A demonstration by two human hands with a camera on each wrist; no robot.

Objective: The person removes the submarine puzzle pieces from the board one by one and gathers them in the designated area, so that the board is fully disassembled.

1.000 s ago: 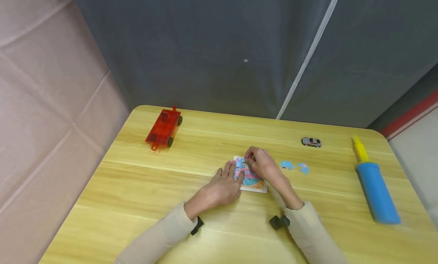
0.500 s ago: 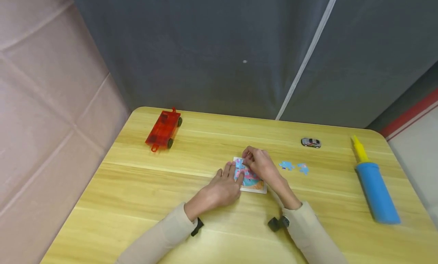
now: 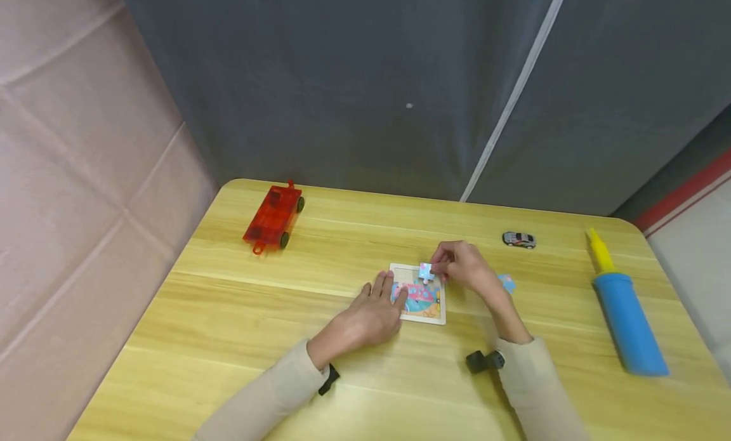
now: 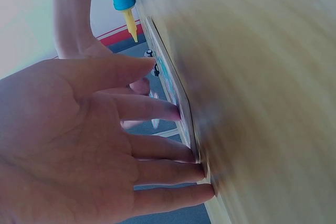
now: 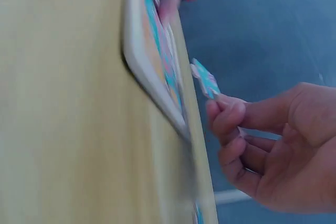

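Note:
A small jigsaw puzzle in a white-framed tray (image 3: 425, 321) lies mid-table in the head view, its lower part filled with a pink, blue and orange picture. Along its upper part, bare backing shows. My left hand (image 3: 374, 311) lies across the tray's left edge, fingers straight and fingertips touching frame and picture; the left wrist view shows the straight fingers too. Above the tray's upper right, my right hand (image 3: 465, 266) pinches a blue puzzle piece (image 3: 426, 272) between thumb and fingers. In the right wrist view that piece (image 5: 206, 80) is raised clear of the tray.
A loose blue piece (image 3: 507, 282) lies right of the tray, partly behind my right wrist. A silver toy car (image 3: 519, 240) sits farther back. The blue hand pump (image 3: 628, 320) lies at the right; a red toy wagon (image 3: 274, 216) stands at the back left.
My right hand has moved right from the tray's upper left, bringing a blue piece with it. Bare backing now shows there. One loose piece is now hidden behind that hand. My left hand stays put.

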